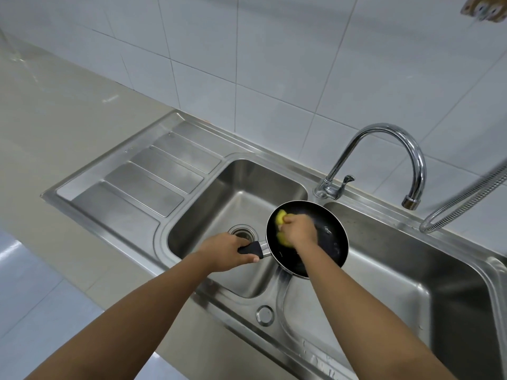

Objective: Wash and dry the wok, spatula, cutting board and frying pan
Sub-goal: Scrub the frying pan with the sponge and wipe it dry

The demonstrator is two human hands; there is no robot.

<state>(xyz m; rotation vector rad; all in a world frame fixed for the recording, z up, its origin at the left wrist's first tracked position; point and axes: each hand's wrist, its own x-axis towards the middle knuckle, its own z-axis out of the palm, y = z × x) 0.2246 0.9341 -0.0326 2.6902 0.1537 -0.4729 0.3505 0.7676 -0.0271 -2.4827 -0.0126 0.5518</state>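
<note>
- Head view: left hand (225,250) grips the frying pan (329,234) handle over the sink (247,171) divider.
- Right hand (299,229) clutches a yellow sponge (280,218) inside the pan.
- Advice: steady the handle; scrub out to the rim.

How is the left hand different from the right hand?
The left hand grips the black handle of the frying pan; the right hand holds a yellow sponge. The left hand is outside the pan, the right hand inside its rim. Both curl their fingers around something, and both work on the same pan.
</note>
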